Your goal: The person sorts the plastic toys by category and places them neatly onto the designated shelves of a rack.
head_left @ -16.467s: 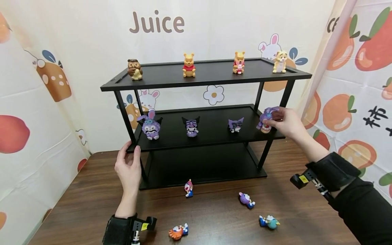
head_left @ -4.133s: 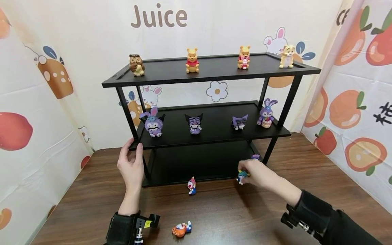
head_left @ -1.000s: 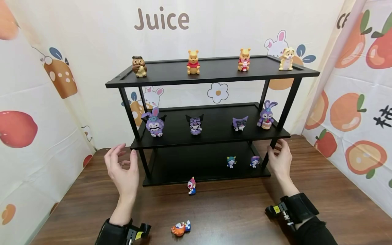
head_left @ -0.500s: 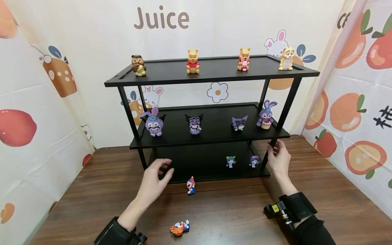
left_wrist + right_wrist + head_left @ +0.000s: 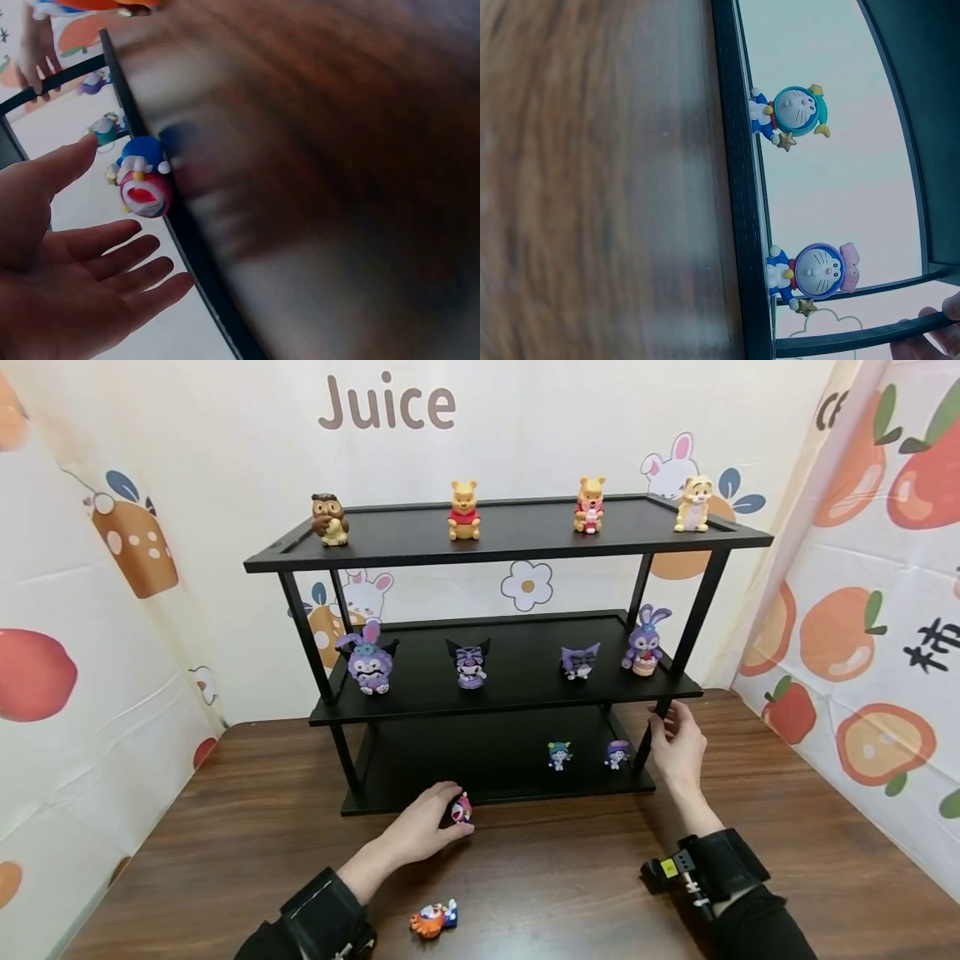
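My left hand (image 5: 427,828) reaches to a small pink-hooded Doraemon figurine (image 5: 461,810) at the front edge of the black three-tier shelf (image 5: 510,700). In the left wrist view its thumb and spread fingers stand on either side of the figurine (image 5: 144,180), seemingly apart from it. My right hand (image 5: 678,747) holds the shelf's right front post (image 5: 651,735) just below the middle tier. Two more Doraemon figurines stand on the bottom tier: a teal-hooded one (image 5: 795,111) and a purple-hooded one (image 5: 819,271). An orange figurine (image 5: 432,920) lies on the wooden table.
Above, the middle tier bears several purple figurines, among them a rabbit-eared one (image 5: 643,643) at its right end. Along the top tier stand an owl (image 5: 329,520), two yellow bears and a cream-coloured figurine (image 5: 693,506). Printed curtains (image 5: 97,693) close off the back and sides.
My left hand has let go of the shelf's left corner and moved right and down to the pink figurine. Earlier, my right hand placed the purple-eared, purple-hooded and teal-hooded figurines, then took the post.
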